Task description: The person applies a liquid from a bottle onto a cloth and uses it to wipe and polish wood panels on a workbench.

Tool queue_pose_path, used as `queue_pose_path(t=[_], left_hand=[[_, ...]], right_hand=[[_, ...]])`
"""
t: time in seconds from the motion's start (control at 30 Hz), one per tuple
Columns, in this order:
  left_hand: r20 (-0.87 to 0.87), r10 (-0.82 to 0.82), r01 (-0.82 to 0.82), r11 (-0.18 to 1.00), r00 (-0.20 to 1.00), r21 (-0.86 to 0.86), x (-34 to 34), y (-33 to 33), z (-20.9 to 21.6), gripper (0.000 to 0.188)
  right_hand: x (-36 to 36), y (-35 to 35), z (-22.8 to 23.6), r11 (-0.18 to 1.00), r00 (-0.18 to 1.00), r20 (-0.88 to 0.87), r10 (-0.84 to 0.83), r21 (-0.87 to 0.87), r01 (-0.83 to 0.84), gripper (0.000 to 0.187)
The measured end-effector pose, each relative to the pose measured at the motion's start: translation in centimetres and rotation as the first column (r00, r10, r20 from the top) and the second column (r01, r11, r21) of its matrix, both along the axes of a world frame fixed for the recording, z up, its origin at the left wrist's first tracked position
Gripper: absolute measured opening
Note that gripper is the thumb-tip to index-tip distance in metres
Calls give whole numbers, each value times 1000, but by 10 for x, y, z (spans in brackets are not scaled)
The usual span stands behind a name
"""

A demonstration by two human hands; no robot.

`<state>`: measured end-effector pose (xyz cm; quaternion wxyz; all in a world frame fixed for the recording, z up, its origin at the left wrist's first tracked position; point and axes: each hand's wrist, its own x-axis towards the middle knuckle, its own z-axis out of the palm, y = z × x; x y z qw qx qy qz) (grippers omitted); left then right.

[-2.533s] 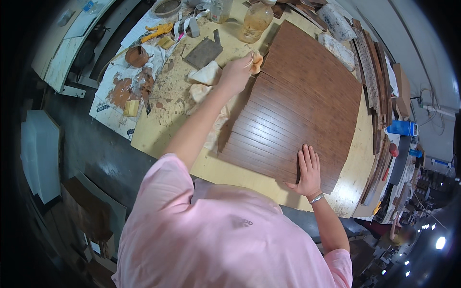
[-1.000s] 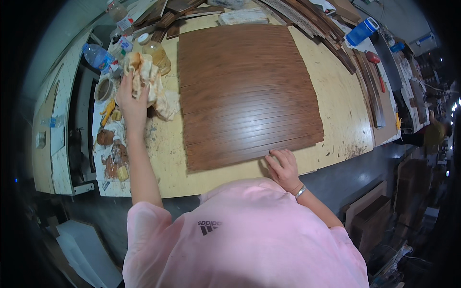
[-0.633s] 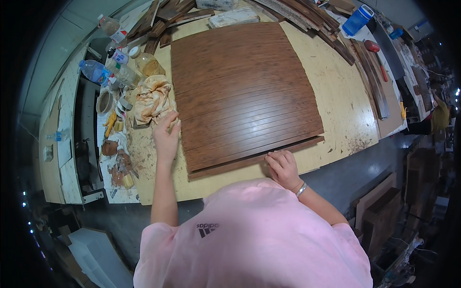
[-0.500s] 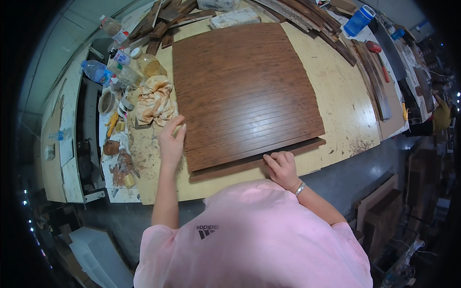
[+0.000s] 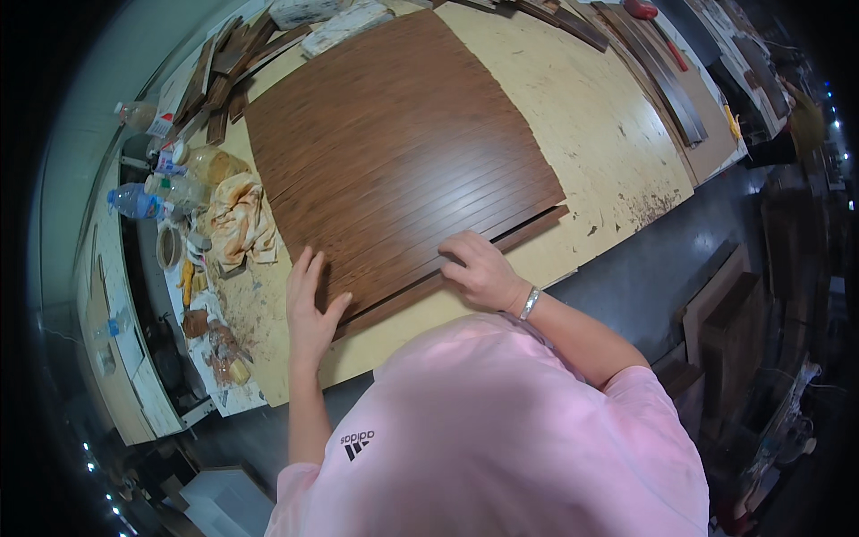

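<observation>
A large brown wooden panel [image 5: 385, 134] with grooved lines lies on the pale board of the workbench. Along its near edge runs a dark gap, with a brown wooden strip [image 5: 528, 231] showing below it. My left hand [image 5: 311, 309] is at the near left corner, fingers stretched along the side edge and thumb apart over the near edge. At the middle of the near edge, my right hand [image 5: 486, 271] has its fingers bent over the panel's border. The right thumb and fingertips are close together there; their undersides are hidden.
Left of the panel lie a stained cloth [image 5: 240, 224], a jar of yellowish liquid [image 5: 215, 164] and several plastic bottles [image 5: 134, 201]. Wood offcuts [image 5: 234, 63] and a wrapped block [image 5: 347, 27] sit at the back. Long strips [image 5: 658, 72] and a red-handled tool [image 5: 677, 55] lie right.
The whole view has shifted and tilted. My left hand has moved from the panel's left side to its near corner. My right hand's fingers now reach further onto the panel's near edge.
</observation>
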<state>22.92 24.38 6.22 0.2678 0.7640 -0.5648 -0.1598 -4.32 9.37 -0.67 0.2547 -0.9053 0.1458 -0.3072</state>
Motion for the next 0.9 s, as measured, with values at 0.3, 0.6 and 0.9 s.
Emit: queue_pose_path(t=[0.3,0.6,0.9], left_hand=[[309,-182,53,922,933,383,-26,11,-25,104],[-829,467,-663,730,306,166,21,58,-54,63],[-868,400,-579,797,294,172,-11,36,-70,65]], right_hand=[[-2,-7,13,979,941,-310,-136,104,175,84],[-105,-110,-22,540,884,-37,-466,780,317,73],[-93,-128,-29,269,880,177,-441,961,-59,65]])
